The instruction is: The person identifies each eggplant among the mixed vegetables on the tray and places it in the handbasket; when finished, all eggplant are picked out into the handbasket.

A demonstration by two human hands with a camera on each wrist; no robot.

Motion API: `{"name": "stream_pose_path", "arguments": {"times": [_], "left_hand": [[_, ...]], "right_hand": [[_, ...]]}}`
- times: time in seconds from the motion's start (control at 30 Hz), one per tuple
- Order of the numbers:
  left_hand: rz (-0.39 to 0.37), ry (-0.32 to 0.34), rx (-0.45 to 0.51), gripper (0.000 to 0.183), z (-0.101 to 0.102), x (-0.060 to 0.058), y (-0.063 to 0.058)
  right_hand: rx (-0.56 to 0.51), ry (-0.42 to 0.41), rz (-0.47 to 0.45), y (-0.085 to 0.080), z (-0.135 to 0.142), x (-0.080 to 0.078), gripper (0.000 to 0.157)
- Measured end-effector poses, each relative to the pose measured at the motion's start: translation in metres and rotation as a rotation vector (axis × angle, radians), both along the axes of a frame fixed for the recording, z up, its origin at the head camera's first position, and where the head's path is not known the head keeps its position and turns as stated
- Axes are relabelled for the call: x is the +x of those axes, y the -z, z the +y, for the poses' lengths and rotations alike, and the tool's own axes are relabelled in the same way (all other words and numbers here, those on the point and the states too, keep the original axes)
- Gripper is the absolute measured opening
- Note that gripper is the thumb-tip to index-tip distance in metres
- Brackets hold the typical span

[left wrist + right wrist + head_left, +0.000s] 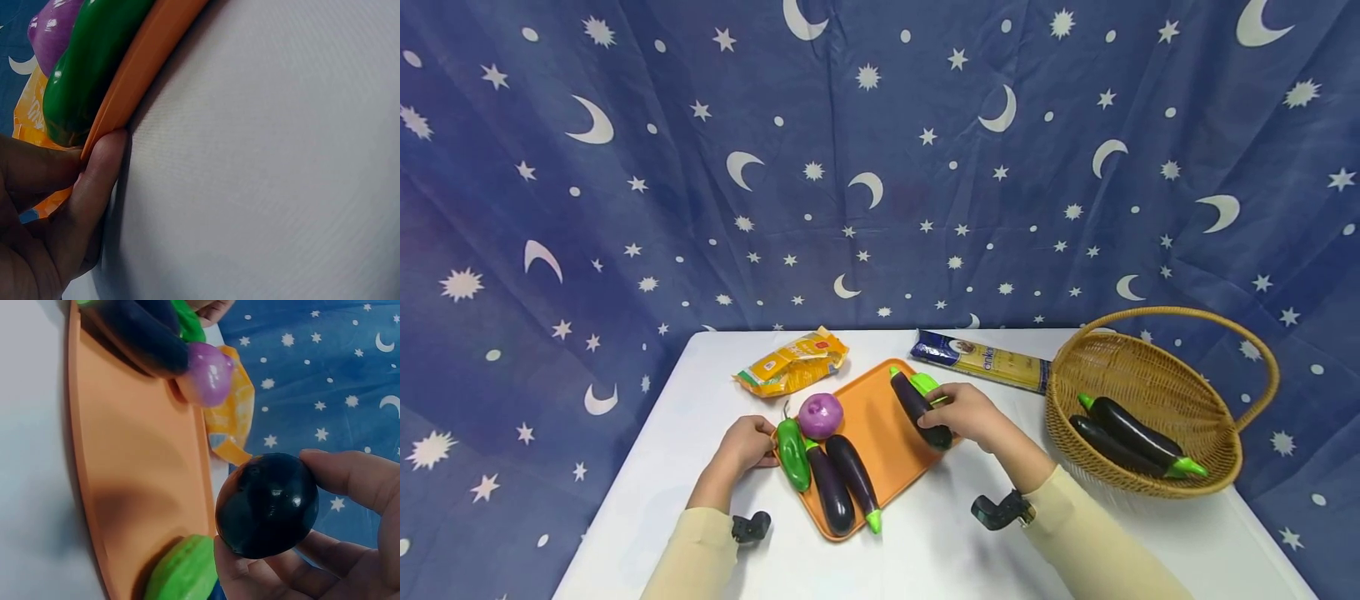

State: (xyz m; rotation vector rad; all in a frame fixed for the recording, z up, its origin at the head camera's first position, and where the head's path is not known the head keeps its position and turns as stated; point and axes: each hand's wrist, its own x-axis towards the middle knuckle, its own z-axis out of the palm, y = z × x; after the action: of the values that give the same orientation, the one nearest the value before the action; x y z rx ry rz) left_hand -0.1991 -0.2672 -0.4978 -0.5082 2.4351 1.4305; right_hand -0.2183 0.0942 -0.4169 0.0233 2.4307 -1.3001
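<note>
My right hand (964, 412) grips a dark purple eggplant (913, 403) over the right part of an orange tray (883, 417). In the right wrist view its rounded end (267, 506) faces the camera, between thumb and fingers. My left hand (748, 442) pinches the tray's left edge, with the tray rim (134, 72) between thumb and finger. Beside that hand, a green pepper (793, 456) lies on the tray. A purple onion (821, 415) and two more eggplants (831, 490) are next to it. A light green vegetable (184, 569) lies near the tray's right end, partly hidden behind the held eggplant.
A wicker basket (1157, 354) with a tall handle stands at the right, two eggplants (1138, 429) inside. Behind the tray lie an orange-yellow packet (793, 364) and a long pasta packet (985, 358). A blue star-patterned curtain (880, 167) hangs behind the white table (925, 550).
</note>
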Motion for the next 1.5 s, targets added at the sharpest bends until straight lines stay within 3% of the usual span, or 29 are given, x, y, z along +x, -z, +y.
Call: {"name": "stream_pose_path", "arguments": {"times": [0.9, 1.5], "left_hand": [[0.023, 0.022, 0.012, 0.02, -0.004, 0.003, 0.0], [0.01, 0.019, 0.043, 0.02, -0.001, 0.002, 0.001]], "right_hand": [[-0.169, 0.034, -0.046, -0.024, 0.047, 0.0, 0.053], [-0.166, 0.059, -0.045, -0.03, 0.075, 0.007, 0.059]]}}
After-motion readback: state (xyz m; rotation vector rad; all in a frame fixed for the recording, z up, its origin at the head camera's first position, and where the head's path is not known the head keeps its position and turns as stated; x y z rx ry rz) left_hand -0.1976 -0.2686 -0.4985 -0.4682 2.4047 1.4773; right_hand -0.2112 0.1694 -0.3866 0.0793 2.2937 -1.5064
